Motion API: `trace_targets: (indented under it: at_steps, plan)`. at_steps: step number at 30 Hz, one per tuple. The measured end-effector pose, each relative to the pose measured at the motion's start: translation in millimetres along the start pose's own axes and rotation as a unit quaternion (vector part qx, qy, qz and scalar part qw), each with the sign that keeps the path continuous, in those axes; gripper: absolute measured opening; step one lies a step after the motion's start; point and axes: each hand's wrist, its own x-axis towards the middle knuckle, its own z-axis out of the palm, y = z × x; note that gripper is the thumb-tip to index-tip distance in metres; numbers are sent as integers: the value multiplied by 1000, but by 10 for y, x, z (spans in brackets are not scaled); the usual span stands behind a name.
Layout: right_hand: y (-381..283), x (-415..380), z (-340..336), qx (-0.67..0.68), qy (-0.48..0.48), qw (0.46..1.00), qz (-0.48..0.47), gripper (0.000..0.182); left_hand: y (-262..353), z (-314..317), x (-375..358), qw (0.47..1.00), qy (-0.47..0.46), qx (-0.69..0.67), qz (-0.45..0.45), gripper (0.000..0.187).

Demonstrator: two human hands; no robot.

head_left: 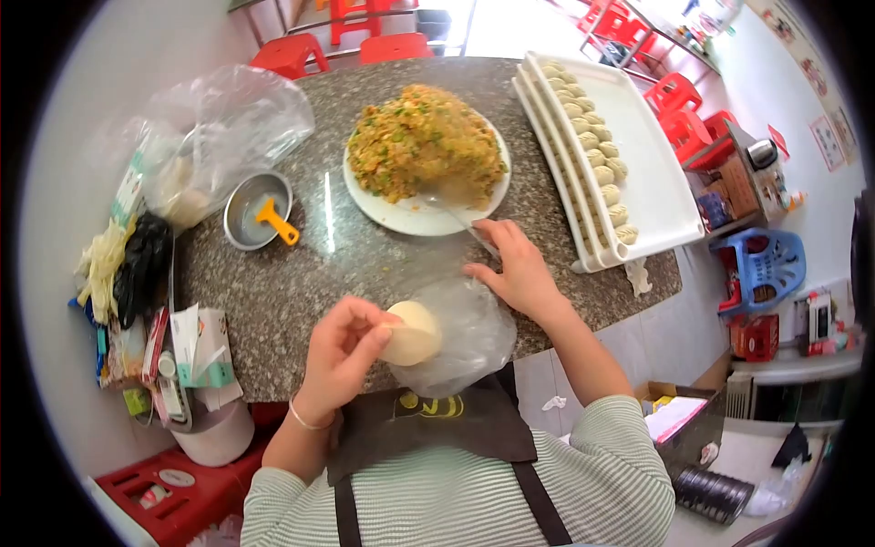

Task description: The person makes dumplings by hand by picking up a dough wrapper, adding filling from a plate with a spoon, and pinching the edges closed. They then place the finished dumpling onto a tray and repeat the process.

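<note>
Between the thumb and fingers of my left hand [344,351] is a round, pale dough wrapper [415,335], held over a clear plastic bag [469,333] near the front edge of the counter. My right hand [519,273] has its fingers on the handle of a metal spoon [465,221]. The spoon's other end rests in a large mound of chopped orange and green filling [419,146] on a white plate [392,217]. To the right, stacked white trays [652,164] carry rows of pleated dumplings [603,173] along the left side of the top tray.
A metal bowl [246,211] with an orange-handled tool [276,221] stands at the left, near a large plastic bag [228,128]. Tissue boxes [202,346] and bags line the left edge. Red stools [292,55] stand beyond the speckled counter [301,301].
</note>
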Motion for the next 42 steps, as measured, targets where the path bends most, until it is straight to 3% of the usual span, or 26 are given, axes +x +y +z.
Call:
trace_targets:
  at_steps: [3,5,6,11,15,18,23,25,29,33,35,37,42]
  plan:
    - [70,20,219,32,23,999,3,42,-103,-73,94,993,28,-106,-35,14]
    - [147,69,291,9,71,997,-31,32,-118,-15,224,946,50,-308,-89,19]
    - [38,97,235,0,71,997,-20,24,-131,-42,252,946,60,-306,-86,19]
    - [-199,241,91,57,64,996,-18,23,-340,-168,397,882,80,-454,-99,30]
    - [-13,353,290,15,91,991,-97,26,-457,-162,461,880,100,-448,-121,29]
    - [-224,329,34,25,18,999,-17,24,-374,-203,462,885,127,-429,-131,29]
    - [-64,357,188,56,65,995,-53,24,-599,-234,580,888,129,-416,-144,31]
    - [-227,326,28,83,-17,995,61,25,-624,-200,633,882,140,-421,-161,32]
    - [-73,288,220,137,21,988,69,24,-686,-138,745,892,120,-407,-157,32]
    - [-232,4,288,190,0,976,108,25,-610,-82,835,861,50,-490,-126,33]
    - [-272,-125,330,187,-12,977,105,26,-518,-46,874,862,57,-488,-123,33]
    - [-311,-190,330,144,5,989,36,26,-513,-40,882,864,58,-485,-122,33]
    - [-377,-144,140,183,-31,981,58,27,-580,-111,873,945,53,-309,-89,36]
